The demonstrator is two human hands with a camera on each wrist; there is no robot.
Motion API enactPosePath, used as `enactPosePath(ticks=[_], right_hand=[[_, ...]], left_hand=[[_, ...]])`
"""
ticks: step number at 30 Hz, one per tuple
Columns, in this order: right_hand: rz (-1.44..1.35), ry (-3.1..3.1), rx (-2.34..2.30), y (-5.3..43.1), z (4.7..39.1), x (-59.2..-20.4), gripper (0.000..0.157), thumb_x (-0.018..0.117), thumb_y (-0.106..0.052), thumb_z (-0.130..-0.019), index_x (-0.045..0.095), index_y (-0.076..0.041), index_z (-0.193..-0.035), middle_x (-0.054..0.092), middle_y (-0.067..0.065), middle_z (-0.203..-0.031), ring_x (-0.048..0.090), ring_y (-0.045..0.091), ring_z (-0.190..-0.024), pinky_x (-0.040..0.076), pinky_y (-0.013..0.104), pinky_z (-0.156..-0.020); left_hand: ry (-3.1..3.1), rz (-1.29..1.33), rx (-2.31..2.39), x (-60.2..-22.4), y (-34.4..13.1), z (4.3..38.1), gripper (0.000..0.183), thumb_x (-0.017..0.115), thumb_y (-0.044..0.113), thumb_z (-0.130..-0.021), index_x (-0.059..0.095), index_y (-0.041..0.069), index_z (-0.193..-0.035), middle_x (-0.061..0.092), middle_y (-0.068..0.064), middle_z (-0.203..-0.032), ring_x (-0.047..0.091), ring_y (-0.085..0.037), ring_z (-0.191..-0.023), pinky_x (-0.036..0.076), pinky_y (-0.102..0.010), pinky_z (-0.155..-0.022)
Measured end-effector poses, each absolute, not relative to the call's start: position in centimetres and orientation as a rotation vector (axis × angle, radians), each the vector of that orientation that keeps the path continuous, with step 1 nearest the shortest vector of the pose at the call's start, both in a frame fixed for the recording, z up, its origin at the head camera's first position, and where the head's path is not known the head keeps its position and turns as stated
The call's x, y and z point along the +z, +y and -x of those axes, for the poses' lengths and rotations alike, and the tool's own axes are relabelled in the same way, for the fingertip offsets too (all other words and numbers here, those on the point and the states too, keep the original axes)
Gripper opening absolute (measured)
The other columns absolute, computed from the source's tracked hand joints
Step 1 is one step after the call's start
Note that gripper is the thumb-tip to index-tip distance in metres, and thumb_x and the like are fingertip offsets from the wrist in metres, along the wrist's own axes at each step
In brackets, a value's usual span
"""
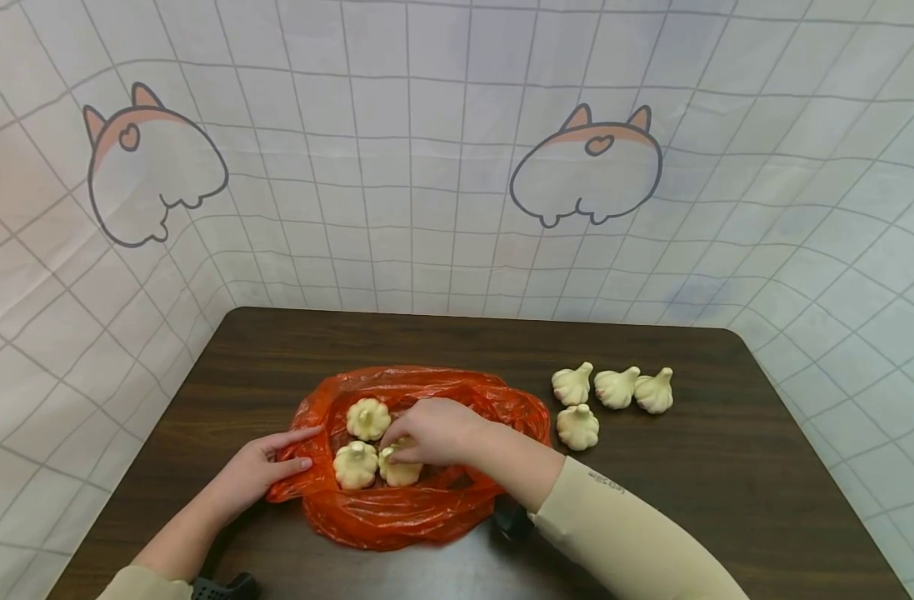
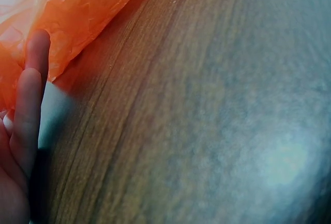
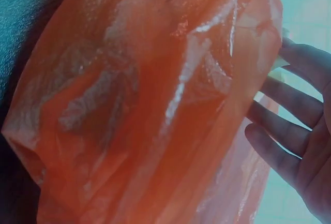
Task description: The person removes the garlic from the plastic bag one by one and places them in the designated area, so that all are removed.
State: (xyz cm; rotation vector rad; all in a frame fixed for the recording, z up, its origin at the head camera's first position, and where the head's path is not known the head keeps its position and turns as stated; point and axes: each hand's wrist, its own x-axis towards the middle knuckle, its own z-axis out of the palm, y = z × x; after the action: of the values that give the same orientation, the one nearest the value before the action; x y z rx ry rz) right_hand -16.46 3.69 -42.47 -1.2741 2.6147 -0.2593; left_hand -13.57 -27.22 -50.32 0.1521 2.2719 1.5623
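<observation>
A crumpled red plastic bag (image 1: 385, 521) lies with its mouth up on the dark table. My left hand (image 1: 254, 473) holds the bag's left rim, thumb and forefinger spread over the film. In the left wrist view, two nearly straight fingers (image 2: 32, 87) lie against the orange film. My right hand (image 1: 434, 433) reaches in over the bag and grips a garlic bulb (image 1: 400, 468) from above. Two more bulbs, an upper one (image 1: 368, 418) and a lower left one (image 1: 356, 465), sit beside it in the bag. The right wrist view shows the right fingertips partly hidden behind the film (image 3: 155, 105).
Several garlic bulbs lie right of the bag: three in a back row, the middle one (image 1: 616, 387) among them, and one (image 1: 577, 427) in front. A white grid-patterned curtain (image 1: 427, 167) surrounds the back and sides of the wooden table (image 1: 726, 483).
</observation>
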Motion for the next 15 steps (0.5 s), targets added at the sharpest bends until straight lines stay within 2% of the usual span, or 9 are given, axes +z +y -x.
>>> enactPosePath(ticks=[11, 15], right_hand=[[1.223, 2.627, -0.373, 5.3, 16.7, -41.0, 0.025, 0.064, -0.039, -0.097, 0.074, -0.032, -0.118, 0.07, -0.019, -0.111, 0.061, -0.002, -0.084, 0.05, 0.022, -0.082], [1.172, 2.626, -0.447, 6.0, 16.7, -40.1, 0.027, 0.064, -0.039, -0.097, 0.073, -0.03, -0.12, 0.069, -0.018, -0.113, 0.062, -0.002, -0.09, 0.051, 0.024, -0.083]], left_hand=[[2.265, -0.131, 1.557, -50.4, -27.3, 13.6, 0.059, 0.071, 0.031, -0.093, 0.052, 0.012, -0.145, 0.046, -0.028, -0.144, 0.067, -0.019, -0.099, 0.057, -0.032, -0.078], [2.267, -0.14, 1.555, -50.3, -27.3, 13.5, 0.059, 0.07, 0.031, -0.093, 0.051, 0.011, -0.146, 0.045, -0.028, -0.145, 0.067, -0.017, -0.097, 0.057, -0.031, -0.077]])
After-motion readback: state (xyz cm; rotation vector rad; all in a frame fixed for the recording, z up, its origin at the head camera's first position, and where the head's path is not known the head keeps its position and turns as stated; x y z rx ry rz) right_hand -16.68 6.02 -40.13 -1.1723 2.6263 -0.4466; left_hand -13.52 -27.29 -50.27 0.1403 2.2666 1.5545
